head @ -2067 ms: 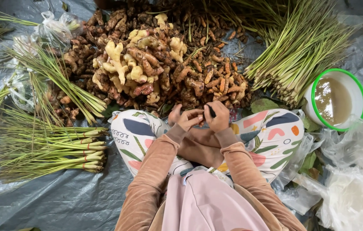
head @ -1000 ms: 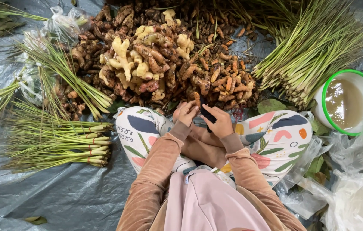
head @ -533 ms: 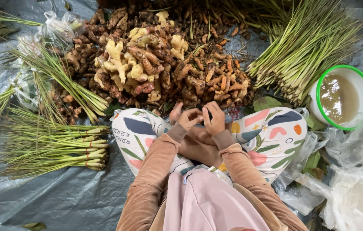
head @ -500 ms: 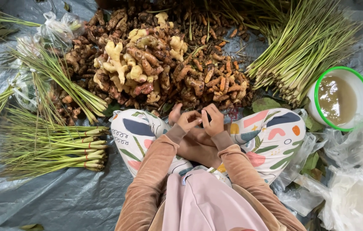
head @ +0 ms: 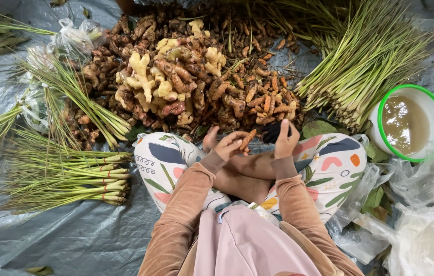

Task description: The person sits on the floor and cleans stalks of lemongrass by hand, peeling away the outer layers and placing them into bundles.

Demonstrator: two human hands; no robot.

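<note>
I sit cross-legged on a grey plastic sheet (head: 63,240), in patterned trousers. My left hand (head: 229,147) pinches a small orange turmeric root (head: 247,138) over my lap. My right hand (head: 285,144) is a little to its right, fingers curled around a small dark object (head: 273,131) that I cannot make out. Both hands hover at the near edge of a big pile of ginger and turmeric roots (head: 191,87).
Tied lemongrass bundles lie at the left (head: 74,176) and a loose heap at the upper right (head: 370,56). A white bowl with a green rim (head: 380,110) holds murky water at the right. Crumpled clear plastic bags (head: 421,230) lie at the lower right.
My hands were pressed together over my lap. They have now come apart, the left holding up the turmeric root and the right shifted right toward the pile.
</note>
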